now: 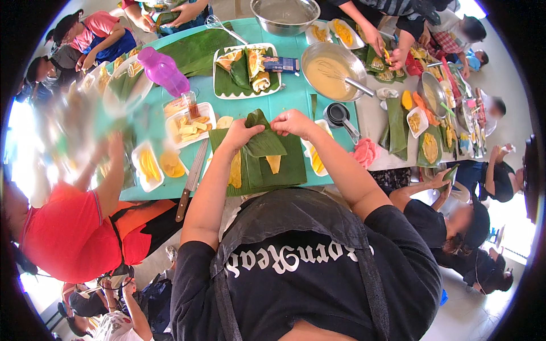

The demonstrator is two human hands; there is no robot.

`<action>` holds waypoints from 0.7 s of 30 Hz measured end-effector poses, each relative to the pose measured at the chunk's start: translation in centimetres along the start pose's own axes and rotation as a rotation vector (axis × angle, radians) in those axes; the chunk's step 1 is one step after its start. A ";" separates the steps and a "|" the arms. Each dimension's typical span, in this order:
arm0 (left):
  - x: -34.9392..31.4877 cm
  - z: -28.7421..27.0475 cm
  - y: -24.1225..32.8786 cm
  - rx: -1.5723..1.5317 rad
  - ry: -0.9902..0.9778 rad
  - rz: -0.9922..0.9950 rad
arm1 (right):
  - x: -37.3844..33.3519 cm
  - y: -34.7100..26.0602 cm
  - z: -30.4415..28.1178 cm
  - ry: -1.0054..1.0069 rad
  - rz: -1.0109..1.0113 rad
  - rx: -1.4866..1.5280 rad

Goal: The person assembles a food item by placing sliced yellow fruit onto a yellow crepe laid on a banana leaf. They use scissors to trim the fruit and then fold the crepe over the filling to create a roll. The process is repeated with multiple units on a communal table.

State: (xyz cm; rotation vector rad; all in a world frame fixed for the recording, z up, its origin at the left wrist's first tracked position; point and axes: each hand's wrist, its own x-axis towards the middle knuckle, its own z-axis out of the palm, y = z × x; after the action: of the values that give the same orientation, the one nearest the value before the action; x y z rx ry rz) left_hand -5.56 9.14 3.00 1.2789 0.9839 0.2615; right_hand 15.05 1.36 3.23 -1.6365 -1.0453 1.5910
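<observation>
In front of me, a folded piece of banana leaf [263, 143] stands partly raised between my two hands. My left hand [242, 135] grips its left side with the thumb on top. At its upper right, my right hand [291, 124] is closed in a pinch on the leaf's edge. Beneath lies a larger sheet of banana leaf [293, 170], flat on the turquoise table [227, 105]. A pale yellow slice [273, 163] sticks out below the folded piece. Another yellow slice [235, 170] rests on the leaf to the left. Whatever the fold covers is hidden.
A large knife [192, 181] lies left of the leaves. Around them are a white tray of yellow pieces [191, 126], measuring cups [340, 116] and a metal bowl of batter [334, 69] with a whisk. A purple bottle [162, 71] stands farther left. Other people work around the table.
</observation>
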 end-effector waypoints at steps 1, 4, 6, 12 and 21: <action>0.2 0.1 0.3 0.048 -0.014 -0.003 | -0.2 -0.1 0.0 -0.014 0.009 -0.019; 0.7 0.5 0.5 0.093 -0.046 0.051 | -0.4 0.4 -0.2 0.007 -0.007 -0.002; 0.7 1.0 1.0 0.118 -0.062 0.075 | -0.5 0.7 -0.4 0.031 -0.013 0.005; 1.3 1.3 1.1 0.226 -0.102 0.092 | -1.1 0.5 -0.3 0.089 -0.051 -0.150; 1.7 1.9 1.1 0.336 -0.094 0.142 | -1.4 1.0 -0.2 0.145 -0.086 -0.218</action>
State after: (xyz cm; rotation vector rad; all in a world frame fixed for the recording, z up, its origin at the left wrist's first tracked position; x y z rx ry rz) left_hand -2.81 9.33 3.11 1.6562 0.8809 0.1462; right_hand 15.46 -0.35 3.13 -1.7940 -1.2285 1.3199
